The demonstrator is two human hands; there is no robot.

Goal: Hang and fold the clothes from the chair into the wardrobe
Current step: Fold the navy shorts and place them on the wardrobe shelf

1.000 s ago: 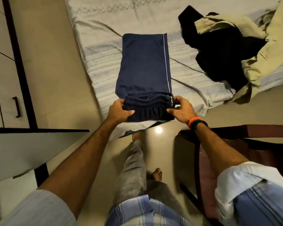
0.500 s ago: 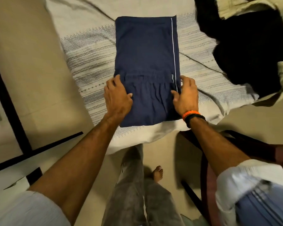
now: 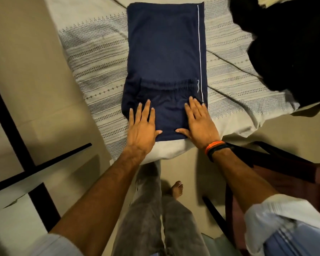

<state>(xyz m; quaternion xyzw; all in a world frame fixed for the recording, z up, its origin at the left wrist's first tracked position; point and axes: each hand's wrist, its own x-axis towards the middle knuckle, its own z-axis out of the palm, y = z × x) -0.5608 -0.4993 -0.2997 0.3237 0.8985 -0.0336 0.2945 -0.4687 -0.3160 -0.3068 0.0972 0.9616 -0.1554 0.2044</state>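
A bed [image 3: 92, 58] with a pale woven spread patterned in grey bands fills twelve o'clock above a glossy beige floor [image 3: 26, 74]. Dark-trimmed cream cabinet panels [image 3: 9, 183] stand at eight o'clock; a dark wooden frame [image 3: 284, 174] sits at four o'clock.

The black garment [image 3: 288, 52] runs off the top and right edges, its shape unreadable. The chair [image 3: 284, 172] is cut off at the right, and the wardrobe door [image 3: 13, 126] at the left.
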